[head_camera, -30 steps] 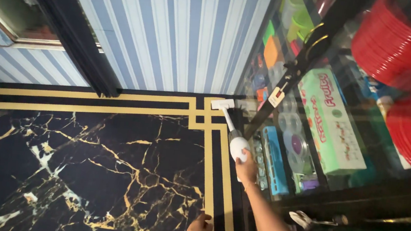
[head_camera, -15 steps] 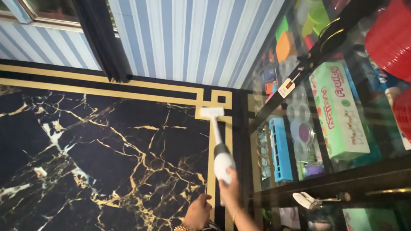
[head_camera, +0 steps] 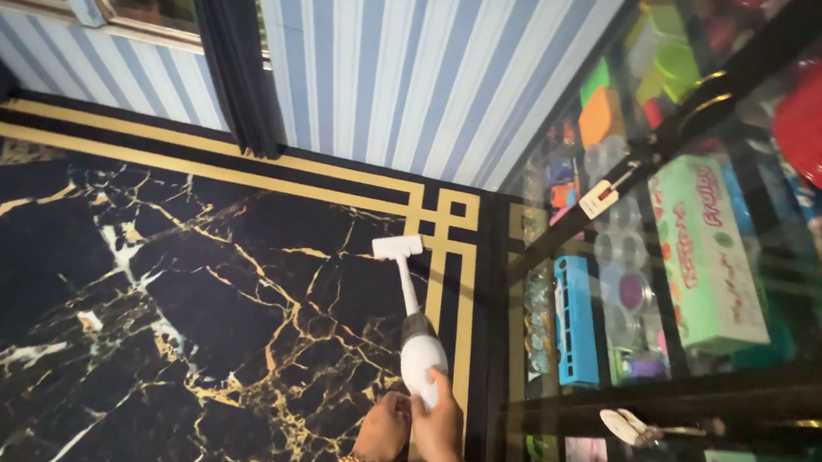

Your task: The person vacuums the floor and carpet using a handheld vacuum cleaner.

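Layout: handheld vacuum (head_camera: 413, 312) on the floor (head_camera: 126, 264), nozzle toward 11 o'clock. Right hand (head_camera: 436, 419) at its 6 o'clock end, left hand (head_camera: 382, 429) just beside at 9 o'clock. Glass cabinet (head_camera: 691, 248) at 3 o'clock; wall (head_camera: 397, 59) at 12 o'clock.

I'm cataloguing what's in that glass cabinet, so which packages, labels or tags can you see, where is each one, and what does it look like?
Green box: long and rectangular, on a cabinet shelf at right, pink lettering.
Hang tag: small cream rectangle with a red mark, dangling by the cabinet door handle.
Blue package: narrow and upright, on the shelf left of the green box.
No screens or signs show.
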